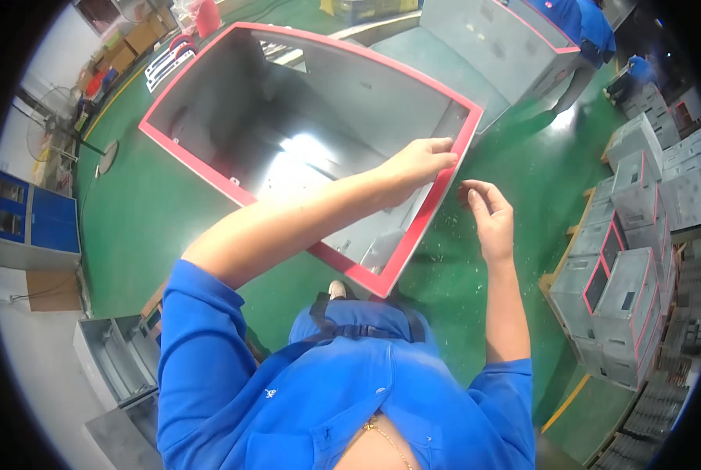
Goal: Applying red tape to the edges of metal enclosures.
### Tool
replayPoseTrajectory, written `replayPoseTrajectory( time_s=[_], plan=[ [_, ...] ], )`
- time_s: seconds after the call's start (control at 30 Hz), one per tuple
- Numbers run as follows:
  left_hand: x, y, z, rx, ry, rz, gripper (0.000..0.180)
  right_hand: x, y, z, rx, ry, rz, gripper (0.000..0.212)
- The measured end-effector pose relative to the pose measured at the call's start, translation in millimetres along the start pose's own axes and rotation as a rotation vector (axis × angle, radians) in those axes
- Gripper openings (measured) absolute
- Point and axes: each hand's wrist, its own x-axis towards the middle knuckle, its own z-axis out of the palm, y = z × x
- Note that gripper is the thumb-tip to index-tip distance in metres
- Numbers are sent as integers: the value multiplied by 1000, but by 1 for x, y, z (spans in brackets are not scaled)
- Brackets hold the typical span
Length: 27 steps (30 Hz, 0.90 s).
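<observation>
A large open grey metal cabinet with a red rim (209, 160) lies on its back on the green floor in front of me. My left hand (419, 163) reaches across and rests on the red rim at the cabinet's right side, fingers over the edge. Just outside that same rim hovers my right hand (487, 213), its fingers loosely curled and apart; whether they pinch something small I cannot tell. Inside the cabinet I see bare grey walls and a bright reflection.
A second grey cabinet (491, 47) lies beyond, with a person in blue (581, 23) beside it. Stacks of smaller grey boxes with red rims (632, 266) stand on pallets at the right. A blue cabinet (29, 219) and a fan (49, 121) are at the left.
</observation>
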Motion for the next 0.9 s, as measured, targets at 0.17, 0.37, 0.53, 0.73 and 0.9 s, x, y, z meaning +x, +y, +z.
replayPoseTrajectory(
  time_s=[0.17, 0.37, 0.53, 0.73, 0.9],
  plan=[
    [-3, 9, 7, 1, -22, -14, 52, 10, -3, 0, 57, -45, -3, 16],
    [2, 2, 6, -34, -31, 29, 50, 21, -1, -11, 33, -43, -22, 16],
    [-15, 13, 6, 330, 180, 43, 49, 56, -14, -29, -119, 12, -109, 16],
    [-125, 5, 5, 1132, -36, 863, 43, 122, -36, -49, -495, -189, -459, 20],
    [-178, -32, 9, 1212, 71, 918, 32, 161, -48, -49, -661, -577, -577, 23]
  ],
)
